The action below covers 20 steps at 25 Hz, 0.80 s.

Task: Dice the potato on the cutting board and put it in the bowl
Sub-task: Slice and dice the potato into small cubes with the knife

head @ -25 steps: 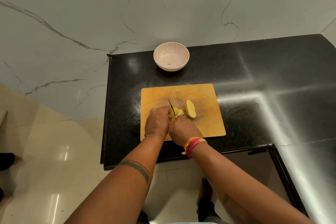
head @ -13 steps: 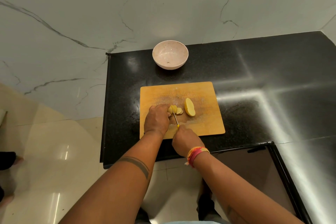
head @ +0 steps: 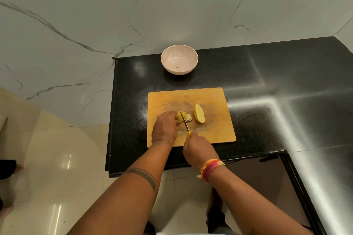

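On cutting board [head: 214, 133], hands [head: 165, 129] slice potato [head: 181, 117].

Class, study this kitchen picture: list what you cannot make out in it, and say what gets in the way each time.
Head view only:
1. Knife handle: wrapped inside the right hand; only a yellow tip shows.
2. Left hand fingertips: hidden where they curl onto the potato piece being cut.
3. Speck in the bowl: too small to identify.
4. Number of slices beside the blade: too small to count.
5. Underside of the potato half: faces the cutting board.

No legible text or labels
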{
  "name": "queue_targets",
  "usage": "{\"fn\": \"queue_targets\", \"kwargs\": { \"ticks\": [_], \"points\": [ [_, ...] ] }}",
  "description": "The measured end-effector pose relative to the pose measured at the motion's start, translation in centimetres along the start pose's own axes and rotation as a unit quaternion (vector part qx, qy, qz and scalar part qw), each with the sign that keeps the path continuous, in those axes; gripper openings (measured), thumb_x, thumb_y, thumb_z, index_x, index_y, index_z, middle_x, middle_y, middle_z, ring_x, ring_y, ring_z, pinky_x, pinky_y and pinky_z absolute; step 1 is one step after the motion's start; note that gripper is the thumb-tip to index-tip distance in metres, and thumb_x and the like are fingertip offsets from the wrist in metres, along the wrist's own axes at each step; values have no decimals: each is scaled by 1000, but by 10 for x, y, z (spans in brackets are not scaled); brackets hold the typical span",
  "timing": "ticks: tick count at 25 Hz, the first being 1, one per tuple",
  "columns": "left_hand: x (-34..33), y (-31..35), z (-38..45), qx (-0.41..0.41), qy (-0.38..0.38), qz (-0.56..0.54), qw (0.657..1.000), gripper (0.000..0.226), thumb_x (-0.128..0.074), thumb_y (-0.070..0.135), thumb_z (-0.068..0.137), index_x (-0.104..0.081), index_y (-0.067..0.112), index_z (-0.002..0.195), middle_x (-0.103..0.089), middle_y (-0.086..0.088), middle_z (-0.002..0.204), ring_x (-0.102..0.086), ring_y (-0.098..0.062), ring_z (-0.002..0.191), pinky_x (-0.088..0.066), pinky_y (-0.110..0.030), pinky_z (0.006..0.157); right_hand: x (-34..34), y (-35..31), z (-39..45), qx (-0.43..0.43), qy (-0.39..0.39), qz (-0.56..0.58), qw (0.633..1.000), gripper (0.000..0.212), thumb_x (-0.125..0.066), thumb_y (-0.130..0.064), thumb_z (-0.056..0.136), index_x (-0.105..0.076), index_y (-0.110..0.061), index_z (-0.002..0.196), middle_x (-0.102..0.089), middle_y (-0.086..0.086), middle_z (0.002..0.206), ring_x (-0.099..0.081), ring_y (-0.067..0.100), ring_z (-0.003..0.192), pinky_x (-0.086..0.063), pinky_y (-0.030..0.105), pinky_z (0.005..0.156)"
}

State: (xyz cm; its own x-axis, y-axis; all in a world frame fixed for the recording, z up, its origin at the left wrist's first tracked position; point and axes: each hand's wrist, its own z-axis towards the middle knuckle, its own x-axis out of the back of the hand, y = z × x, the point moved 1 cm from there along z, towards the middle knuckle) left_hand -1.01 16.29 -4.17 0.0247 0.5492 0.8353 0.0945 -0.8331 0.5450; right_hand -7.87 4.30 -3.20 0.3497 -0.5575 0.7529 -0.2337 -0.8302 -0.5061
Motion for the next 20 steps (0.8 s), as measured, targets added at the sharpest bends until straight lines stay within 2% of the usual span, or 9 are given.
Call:
{"fn": "queue_targets", "kwargs": {
  "ticks": [2, 4, 6, 8, 10, 13, 15, 17, 20],
  "points": [
    [1, 0, 1, -3, -4, -2, 1000, 28, -55, 9, 99, -69, 17, 122, -68, -1, 123, -58, -17, 114, -32, -18, 85, 4, -11, 12, 6, -7, -8, 1000, 15, -37, -19, 101, -49, -11, 104, -66, 19, 98, -64, 37, 87, -42, 37, 66],
    [2, -1, 2, -6, -13, -1, 1000, 26, -55, 12, 99, -71, 19, 119, -69, 0, 119, -59, -17, 109, -34, -18, 83, 12, -21, 17, 22, -16, -18, 999, 10, -40, -16, 100, -47, -14, 94, -66, 19, 101, -63, 37, 89, -38, 35, 66],
    [1, -2, 4, -10, -17, -3, 1000, 25, -55, 14, 99, -72, 20, 117, -69, -1, 115, -59, -18, 106, -39, -22, 82, 22, -31, 20, 50, -33, -36, 998, 16, -40, -10, 100, -51, -11, 89, -64, 21, 102, -61, 36, 89, -42, 38, 68],
    [0, -2, 5, -18, -23, 7, 1000, 23, -56, 13, 98, -72, 19, 114, -70, -2, 112, -60, -21, 105, -45, -28, 85, 23, -37, 28, 65, -49, -49, 995, 22, -38, -6, 100, -59, -1, 99, -61, 24, 104, -60, 39, 93, -48, 42, 73],
    [0, -3, 6, -21, -30, 14, 999, 21, -56, 14, 96, -73, 20, 107, -70, -1, 108, -60, -21, 102, -47, -30, 85, 20, -37, 39, 54, -59, -47, 996, 25, -36, -6, 99, -60, 0, 107, -58, 22, 102, -62, 39, 98, -48, 40, 72],
    [-2, -5, 7, -22, -31, 16, 999, 21, -56, 11, 94, -72, 24, 97, -69, 2, 102, -60, -20, 96, -49, -32, 79, 18, -33, 47, 21, -69, -47, 996, 28, -37, -9, 100, -56, 3, 117, -60, 22, 112, -62, 39, 104, -45, 37, 74],
    [-2, -6, 8, -21, -33, 19, 999, 22, -56, 9, 93, -71, 24, 94, -68, 2, 101, -59, -20, 96, -46, -29, 76, 21, -35, 46, 32, -60, -49, 996, 28, -37, -8, 102, -57, 3, 119, -62, 23, 116, -62, 39, 105, -48, 38, 81],
    [-4, -5, 9, -12, -32, 22, 999, 26, -58, 9, 95, -73, 24, 110, -69, 1, 112, -59, -21, 105, -46, -28, 83, 21, -36, 40, 61, -55, -47, 995, 27, -39, -4, 99, -61, -2, 113, -65, 21, 111, -63, 37, 103, -49, 40, 87],
    [-5, -5, 9, 8, -25, 16, 1000, 36, -59, 12, 99, -65, 21, 133, -65, 0, 128, -57, -21, 120, -45, -30, 100, 7, -20, 23, 43, -64, -55, 996, 23, -42, -3, 97, -58, -1, 114, -65, 20, 109, -63, 34, 101, -45, 36, 78]
  ]
}}
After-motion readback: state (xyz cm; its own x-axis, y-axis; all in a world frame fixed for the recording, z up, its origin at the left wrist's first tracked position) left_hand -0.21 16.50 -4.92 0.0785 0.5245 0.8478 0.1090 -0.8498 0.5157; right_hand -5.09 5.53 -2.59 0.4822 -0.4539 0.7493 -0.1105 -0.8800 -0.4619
